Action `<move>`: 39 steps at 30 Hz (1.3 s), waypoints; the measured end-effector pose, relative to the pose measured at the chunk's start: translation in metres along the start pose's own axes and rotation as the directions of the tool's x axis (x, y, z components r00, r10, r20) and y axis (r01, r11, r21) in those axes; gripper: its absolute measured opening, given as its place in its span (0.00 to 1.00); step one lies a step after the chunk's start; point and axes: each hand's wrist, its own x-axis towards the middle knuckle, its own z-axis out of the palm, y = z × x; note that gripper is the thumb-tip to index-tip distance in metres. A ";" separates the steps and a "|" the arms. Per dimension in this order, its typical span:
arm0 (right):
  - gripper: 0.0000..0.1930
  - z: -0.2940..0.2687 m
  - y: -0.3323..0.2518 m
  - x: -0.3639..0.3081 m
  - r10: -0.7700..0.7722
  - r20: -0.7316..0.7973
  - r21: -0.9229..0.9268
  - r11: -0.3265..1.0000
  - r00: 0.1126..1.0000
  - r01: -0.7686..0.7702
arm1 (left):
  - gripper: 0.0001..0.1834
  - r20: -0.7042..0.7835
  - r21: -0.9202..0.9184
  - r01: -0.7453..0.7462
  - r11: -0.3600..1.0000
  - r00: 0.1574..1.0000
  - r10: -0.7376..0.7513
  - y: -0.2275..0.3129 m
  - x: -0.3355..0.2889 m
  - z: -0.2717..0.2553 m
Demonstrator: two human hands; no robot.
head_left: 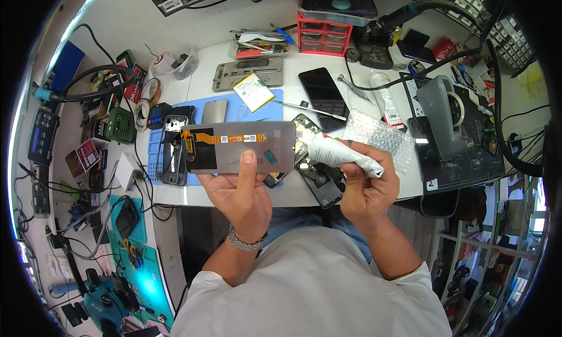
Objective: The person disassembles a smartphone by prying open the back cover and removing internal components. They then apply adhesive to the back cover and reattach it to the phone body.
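Note:
My left hand [239, 191] grips a phone screen panel [252, 155], its grey back turned up and the thumb on its lower edge. An orange ribbon cable [234, 139] runs across that back. In my right hand [370, 188] is a white, crumpled squeeze tube [333, 151], its nozzle end close to the panel's right edge; whether they touch I cannot tell. Beneath the tube an opened phone body [321, 185] lies at the table's front edge, partly hidden. A black phone frame [171, 152] rests left of the panel on the blue mat [205, 106].
Behind my hands lie a battery [253, 92], a black phone [324, 91], a screwdriver [354, 88] and bubble wrap [383, 135]. A red drawer box [324, 35] stands at the back. Cables and a green device [121, 125] crowd the left; a dark mat [462, 155] covers the right.

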 end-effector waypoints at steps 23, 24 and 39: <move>0.12 -0.008 -0.008 0.006 0.048 -0.015 -0.007 0.999 0.999 -0.048 | 0.32 0.076 0.091 -0.099 0.991 0.993 0.092 -0.004 0.001 -0.012; 0.14 -0.009 -0.008 0.006 0.054 -0.003 -0.021 0.998 0.999 -0.054 | 0.32 0.078 0.089 -0.101 0.991 0.992 0.094 -0.004 0.001 -0.012; 0.15 -0.012 -0.015 0.011 0.108 0.036 -0.003 0.994 0.993 -0.108 | 0.17 0.135 0.168 -0.090 0.982 0.989 0.068 0.001 0.002 -0.018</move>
